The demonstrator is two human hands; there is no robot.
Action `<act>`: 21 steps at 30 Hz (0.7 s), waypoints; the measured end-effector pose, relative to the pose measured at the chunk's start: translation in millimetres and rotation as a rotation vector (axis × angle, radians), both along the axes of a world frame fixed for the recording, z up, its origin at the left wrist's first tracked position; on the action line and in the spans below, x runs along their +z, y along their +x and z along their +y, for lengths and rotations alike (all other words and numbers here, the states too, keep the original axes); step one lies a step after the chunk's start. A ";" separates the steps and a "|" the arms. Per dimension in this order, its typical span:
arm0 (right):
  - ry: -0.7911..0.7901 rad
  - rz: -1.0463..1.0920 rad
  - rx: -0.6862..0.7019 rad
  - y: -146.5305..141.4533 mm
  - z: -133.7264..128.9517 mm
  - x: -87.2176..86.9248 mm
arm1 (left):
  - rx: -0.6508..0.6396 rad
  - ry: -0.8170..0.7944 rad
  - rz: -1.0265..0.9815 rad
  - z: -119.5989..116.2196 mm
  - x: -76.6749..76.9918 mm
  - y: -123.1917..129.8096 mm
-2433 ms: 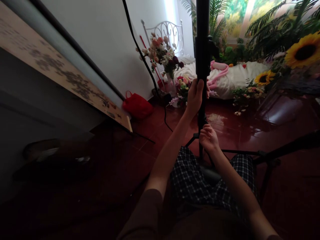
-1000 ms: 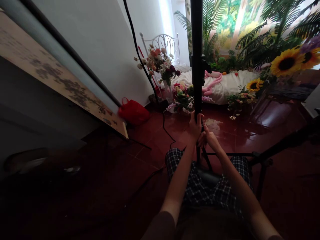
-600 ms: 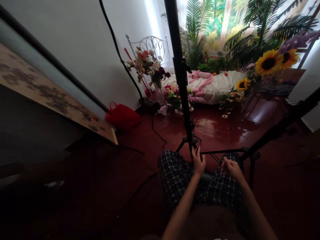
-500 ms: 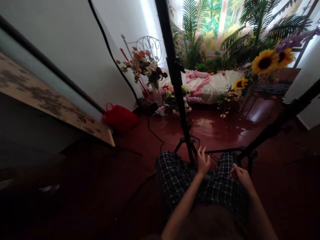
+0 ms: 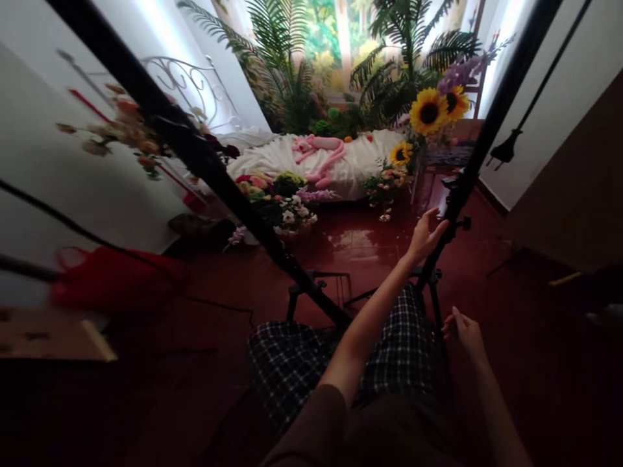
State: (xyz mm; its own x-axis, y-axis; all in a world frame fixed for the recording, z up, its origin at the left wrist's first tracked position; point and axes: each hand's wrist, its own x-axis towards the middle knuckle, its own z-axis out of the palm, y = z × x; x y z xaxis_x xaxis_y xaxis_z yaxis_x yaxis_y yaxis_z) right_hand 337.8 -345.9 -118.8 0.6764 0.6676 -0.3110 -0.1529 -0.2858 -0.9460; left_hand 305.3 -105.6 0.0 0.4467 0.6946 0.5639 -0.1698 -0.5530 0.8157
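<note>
Open left hand [image 5: 426, 239] just beside tilted black stand pole [image 5: 487, 126]
Pole leans up rightward; right hand [image 5: 464, 332] half open; neither hand holds anything.

We record both hands off the black pole [image 5: 195, 155], which they gripped earlier. The left hand [image 5: 424, 239] now reaches open toward a second pole [image 5: 491, 123], near it but not touching. The right hand [image 5: 464, 332] sits lower, also open. Our view has swung: the black pole now slants across the frame, and the red bag [image 5: 117, 279] lies blurred near the left edge.
</note>
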 end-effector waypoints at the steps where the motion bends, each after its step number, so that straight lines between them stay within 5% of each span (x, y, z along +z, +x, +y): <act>1: 0.008 0.002 0.007 -1.3 0.0 -1.5 | -0.044 -0.029 -0.008 -0.7 7.8 11.8; 6: 0.022 0.012 0.063 -2.5 -1.9 -17.8 | -0.112 -0.178 -0.011 -2.6 22.7 43.4; 13: -0.001 -0.093 0.149 -7.1 -1.2 -23.3 | -0.063 -0.156 -0.040 -3.3 17.7 42.6; 17: 0.025 -0.284 0.219 8.3 18.4 2.6 | -0.031 -0.079 -0.018 -0.6 14.9 43.0; 21: 0.171 -0.601 0.140 50.9 58.5 62.0 | 0.017 -0.026 -0.017 1.6 12.6 45.4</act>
State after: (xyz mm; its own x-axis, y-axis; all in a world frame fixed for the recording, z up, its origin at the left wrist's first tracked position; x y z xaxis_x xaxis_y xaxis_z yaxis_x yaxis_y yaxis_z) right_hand 388.7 -287.4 -56.8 0.6022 0.7690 0.2144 0.4463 -0.1016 -0.8891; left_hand 350.7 -104.0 12.5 0.4255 0.7162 0.5532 -0.1747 -0.5348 0.8268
